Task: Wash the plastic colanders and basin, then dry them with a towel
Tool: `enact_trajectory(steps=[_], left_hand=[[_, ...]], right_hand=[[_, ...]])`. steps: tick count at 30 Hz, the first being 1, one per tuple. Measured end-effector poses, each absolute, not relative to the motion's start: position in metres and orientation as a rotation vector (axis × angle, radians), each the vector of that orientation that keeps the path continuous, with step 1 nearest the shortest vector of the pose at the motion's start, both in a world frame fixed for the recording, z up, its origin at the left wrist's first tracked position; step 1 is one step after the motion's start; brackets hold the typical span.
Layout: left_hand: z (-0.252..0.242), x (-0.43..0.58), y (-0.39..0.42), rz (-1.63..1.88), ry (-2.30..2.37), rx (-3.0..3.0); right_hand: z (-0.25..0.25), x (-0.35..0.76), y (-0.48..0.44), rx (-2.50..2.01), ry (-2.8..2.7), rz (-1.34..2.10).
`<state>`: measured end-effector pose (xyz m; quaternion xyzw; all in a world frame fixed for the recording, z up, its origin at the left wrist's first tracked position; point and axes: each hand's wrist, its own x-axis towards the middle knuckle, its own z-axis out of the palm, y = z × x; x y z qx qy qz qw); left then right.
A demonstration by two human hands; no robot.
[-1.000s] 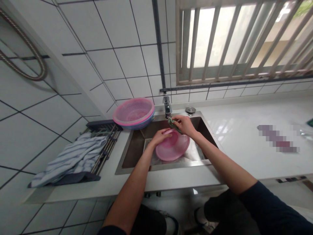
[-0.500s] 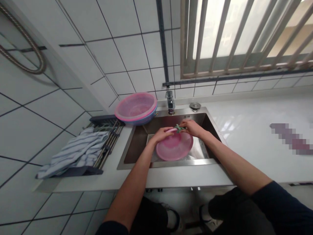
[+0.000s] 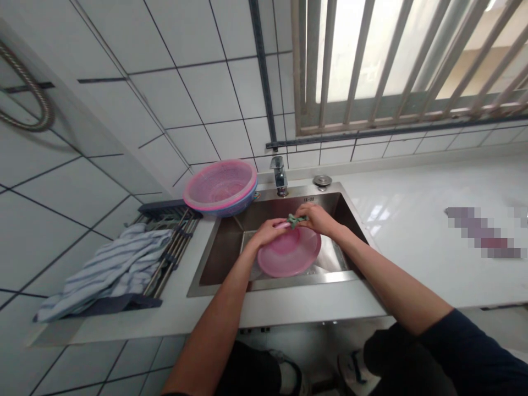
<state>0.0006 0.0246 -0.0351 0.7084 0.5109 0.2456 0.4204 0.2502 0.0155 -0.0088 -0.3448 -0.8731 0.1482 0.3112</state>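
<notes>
Right hand (image 3: 318,218) closed around green cloth (image 3: 295,220), pressing it on pink bowl (image 3: 289,256) rim at 12 o'clock. Left hand (image 3: 267,231) grips rim at 10 o'clock, fingers curled over. Bowl sits low in sink (image 3: 268,284), tilted toward the person; cloth lies between the hands.

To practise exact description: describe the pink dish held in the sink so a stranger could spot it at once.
Find the steel sink in the white counter below the barred window. Inside it, the left hand holds a shallow pink dish, the right hand a green cloth at its rim. Unlike the pink mesh basket on the sink's back left corner, it is smooth-walled.
</notes>
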Motion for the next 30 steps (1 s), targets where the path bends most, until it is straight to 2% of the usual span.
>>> enact_trajectory(steps=[9,14,18,26,30], left_hand=[[-0.018,-0.004,0.020,0.560,1.294,1.818],[-0.010,-0.001,0.016,0.574,1.462,1.932],[-0.012,0.003,0.017,0.523,1.416,1.998],[-0.015,-0.017,0.026,0.753,1.218,1.690],[-0.015,-0.018,0.027,0.777,1.198,1.806]], right_hand=[[-0.009,0.256,0.020,-0.930,-2.262,0.513],[-0.011,0.247,0.016,-0.886,-2.239,0.471],[-0.010,0.225,0.010,-0.814,-2.265,0.448],[-0.019,0.271,0.030,-1.123,-2.100,0.503],[-0.015,0.273,0.029,-1.109,-2.158,0.413]])
